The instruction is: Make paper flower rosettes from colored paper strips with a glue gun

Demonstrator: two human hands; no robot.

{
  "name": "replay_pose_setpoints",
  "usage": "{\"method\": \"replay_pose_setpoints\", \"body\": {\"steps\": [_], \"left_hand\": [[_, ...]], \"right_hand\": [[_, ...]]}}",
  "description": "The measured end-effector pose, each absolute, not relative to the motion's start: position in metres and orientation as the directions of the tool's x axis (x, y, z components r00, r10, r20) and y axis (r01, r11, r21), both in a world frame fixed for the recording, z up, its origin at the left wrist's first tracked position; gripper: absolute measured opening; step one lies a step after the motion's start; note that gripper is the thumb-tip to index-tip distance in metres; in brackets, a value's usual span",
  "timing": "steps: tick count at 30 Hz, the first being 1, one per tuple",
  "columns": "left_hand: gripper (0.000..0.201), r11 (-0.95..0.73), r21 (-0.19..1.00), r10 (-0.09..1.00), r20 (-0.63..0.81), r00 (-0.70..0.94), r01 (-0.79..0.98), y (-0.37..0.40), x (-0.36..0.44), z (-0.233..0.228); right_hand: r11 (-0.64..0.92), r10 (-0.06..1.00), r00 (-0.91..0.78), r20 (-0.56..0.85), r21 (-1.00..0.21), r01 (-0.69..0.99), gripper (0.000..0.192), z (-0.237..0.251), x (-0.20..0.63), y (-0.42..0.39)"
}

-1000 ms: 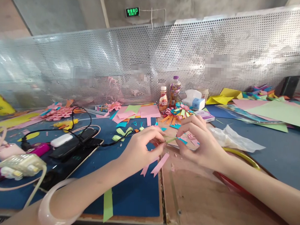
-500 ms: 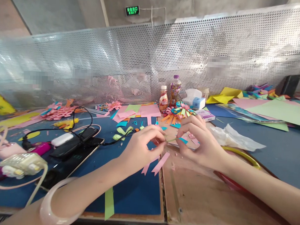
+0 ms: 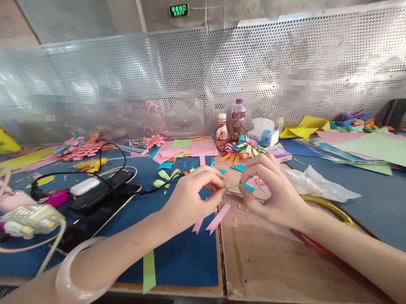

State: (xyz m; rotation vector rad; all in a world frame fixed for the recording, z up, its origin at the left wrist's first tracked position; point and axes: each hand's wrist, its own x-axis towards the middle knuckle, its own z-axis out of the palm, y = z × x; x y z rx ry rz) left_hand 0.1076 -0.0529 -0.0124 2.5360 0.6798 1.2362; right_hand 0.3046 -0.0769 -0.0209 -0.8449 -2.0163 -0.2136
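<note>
left hand (image 3: 187,198), right hand (image 3: 271,191), thin green paper strip (image 3: 233,186)

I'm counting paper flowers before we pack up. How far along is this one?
Done: one many-coloured paper flower lies by the bottles, and a pile of pink ones sits far left. In hand: the left hand and right hand pinch a thin green strip between them. Left: pink strips and a green strip lie unfolded on the table.
</note>
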Motion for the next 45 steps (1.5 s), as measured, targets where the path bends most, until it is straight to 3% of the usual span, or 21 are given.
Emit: {"method": "replay_pose_setpoints", "body": {"steps": [45], "left_hand": [[0.009, -0.874, 0.37, 0.485, 0.703, 0.52, 0.315, -0.0505, 0.1065, -0.0126]], "right_hand": [[0.721, 0.451, -0.349, 0.822, -0.105, 0.685, 0.018, -0.0247, 0.3089, -0.073]]}}
